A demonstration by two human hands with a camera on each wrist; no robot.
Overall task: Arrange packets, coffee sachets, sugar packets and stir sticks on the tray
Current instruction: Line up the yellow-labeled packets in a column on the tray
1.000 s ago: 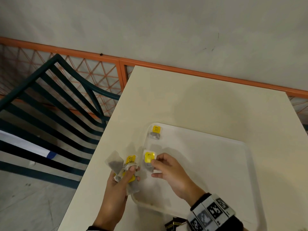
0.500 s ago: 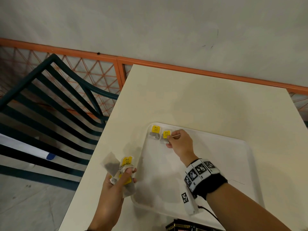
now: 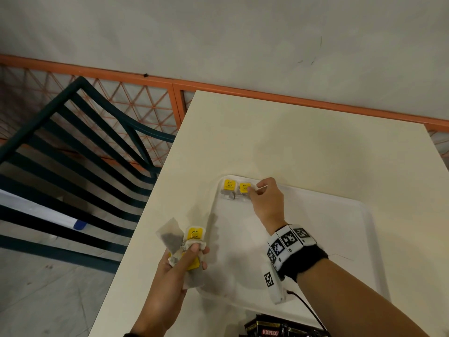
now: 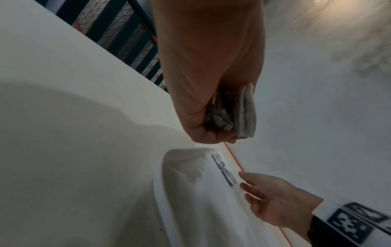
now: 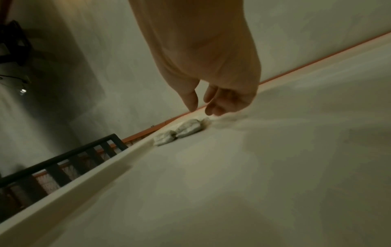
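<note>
A white tray (image 3: pixel 340 239) lies on the cream table (image 3: pixel 291 142). Two tea bags with yellow tags lie side by side in its far left corner, the first tea bag (image 3: pixel 229 185) and the second tea bag (image 3: pixel 245 188). My right hand (image 3: pixel 254 188) hovers at the second one with thumb and fingers apart and holds nothing, as the right wrist view shows (image 5: pixel 203 107). Both bags (image 5: pixel 189 127) lie just under its fingertips. At the tray's left rim, my left hand (image 3: pixel 194 251) grips a bunch of tea bags (image 3: pixel 184 239), which the left wrist view shows pinched (image 4: pixel 243 113).
A dark Kopiko box (image 3: pixel 269 330) sits at the table's near edge, under my right forearm. A dark green slatted chair (image 3: pixel 73 154) stands left of the table. An orange mesh railing (image 3: pixel 158 81) runs along the wall behind the table.
My right hand carried a tea bag from beside my left hand to the tray's far left corner, laid it next to the first one, and now has its fingers off it.
</note>
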